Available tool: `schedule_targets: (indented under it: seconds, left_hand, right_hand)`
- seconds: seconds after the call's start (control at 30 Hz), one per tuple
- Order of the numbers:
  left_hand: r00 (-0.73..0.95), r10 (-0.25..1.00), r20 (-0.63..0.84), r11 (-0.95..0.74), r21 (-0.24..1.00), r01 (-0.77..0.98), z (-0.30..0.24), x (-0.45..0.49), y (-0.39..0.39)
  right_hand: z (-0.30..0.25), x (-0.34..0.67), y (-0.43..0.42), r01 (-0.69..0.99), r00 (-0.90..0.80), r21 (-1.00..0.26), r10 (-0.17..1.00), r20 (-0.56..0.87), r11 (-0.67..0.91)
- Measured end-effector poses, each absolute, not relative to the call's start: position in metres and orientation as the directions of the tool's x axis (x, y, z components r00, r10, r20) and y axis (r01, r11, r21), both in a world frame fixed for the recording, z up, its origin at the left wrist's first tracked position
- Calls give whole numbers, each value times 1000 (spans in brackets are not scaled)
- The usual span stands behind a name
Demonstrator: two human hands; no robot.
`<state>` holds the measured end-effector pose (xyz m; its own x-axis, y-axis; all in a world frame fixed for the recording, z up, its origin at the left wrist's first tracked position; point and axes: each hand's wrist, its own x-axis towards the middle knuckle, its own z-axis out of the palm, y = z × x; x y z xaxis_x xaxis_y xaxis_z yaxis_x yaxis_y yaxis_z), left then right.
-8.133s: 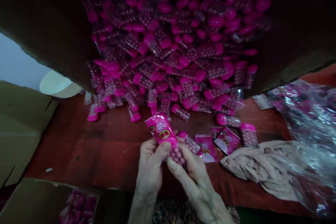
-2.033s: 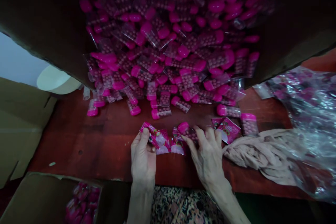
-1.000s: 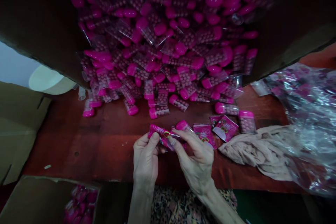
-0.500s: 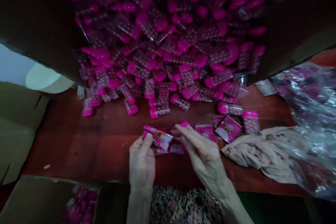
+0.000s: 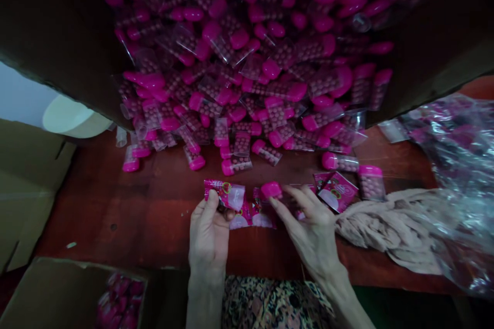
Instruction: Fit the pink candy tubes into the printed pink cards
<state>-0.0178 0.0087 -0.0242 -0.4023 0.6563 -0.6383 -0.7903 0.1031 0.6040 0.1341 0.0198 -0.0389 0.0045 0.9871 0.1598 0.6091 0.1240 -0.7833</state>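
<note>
Pinched between the thumb and fingers of my left hand (image 5: pixel 208 221) is a pink printed plastic sleeve (image 5: pixel 227 194), flat and wider than the fingers. Under and beside it, more pink printed sleeves (image 5: pixel 263 216) lie on the table. My right hand (image 5: pixel 311 216) is at a pink-capped candy tube (image 5: pixel 271 189), thumb on its near side and fingers at its far side; the hand covers most of the tube's clear body. Further right lie two overlapping pink sleeves (image 5: pixel 339 193) and another capped tube (image 5: pixel 371 182) filled with pink balls.
A large cardboard box (image 5: pixel 57 25) lies open ahead, spilling many pink-capped tubes (image 5: pixel 235 164) onto the red-brown table (image 5: pixel 146 216). At right are a crumpled cloth (image 5: pixel 389 229) and clear plastic bag (image 5: pixel 463 180). A white bowl (image 5: pixel 77 118) stands left; a lower box (image 5: pixel 57 293) holds pink pieces.
My right hand has moved right, away from the sleeve in my left hand, to the pink-capped tube. The sleeve in my left hand has shifted slightly left and up.
</note>
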Motion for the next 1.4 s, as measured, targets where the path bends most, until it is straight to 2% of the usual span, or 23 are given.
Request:
schedule_targets:
  seconds: [0.07,0.17,0.3,0.4,0.7,0.93,1.17,1.4]
  left_hand:
    - [-417,662,-623,102,626,-773,-23,-15,9]
    - [-426,678,-598,95,647,-756,-22,-12,9]
    - [-426,696,-578,77,650,-756,-21,-9,8]
    - [-428,702,-569,76,658,-749,-21,-9,8]
    - [-474,715,-515,46,710,-702,-21,-5,9]
    - [-333,791,-513,154,694,-703,-14,4,8]
    - [-311,805,-505,152,682,-715,-12,7,11]
    - [-380,815,-437,99,751,-653,-11,8,11]
  right_hand:
    - [-27,129,15,421,21,-906,999,45,32]
    - [-13,118,7,238,-2,-971,1000,-15,-14]
    - [-8,107,4,231,10,-972,999,52,49]
    - [-11,106,4,239,-20,-970,999,46,50]
    - [-13,110,4,111,-69,-982,985,-159,-150]
    - [-20,109,3,84,6,-990,993,-115,-115]
    - [-18,110,5,-3,-32,-993,993,-117,-117]
    - [-14,105,6,136,28,-987,996,89,85]
